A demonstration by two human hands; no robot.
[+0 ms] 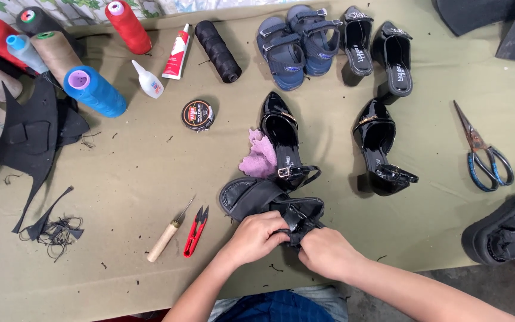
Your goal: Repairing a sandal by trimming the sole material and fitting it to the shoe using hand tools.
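A black sandal (256,198) lies at the near edge of the table, toe pointing left. My left hand (258,237) and my right hand (327,252) both grip its strap end, fingers closed around the black straps between them. Just beyond it stands a glossy black high-heeled shoe (281,134) with a lilac cloth (259,156) beside it. A second glossy black heeled shoe (378,146) stands to the right.
An olive cloth (138,179) covers the table. On it: thread spools (95,91), glue tubes (176,52), a round polish tin (198,114), an awl (167,235), red snips (196,231), scissors (485,156), blue sandals (296,45), black mules (382,50), black scraps (34,134), and a chunky black shoe (505,229).
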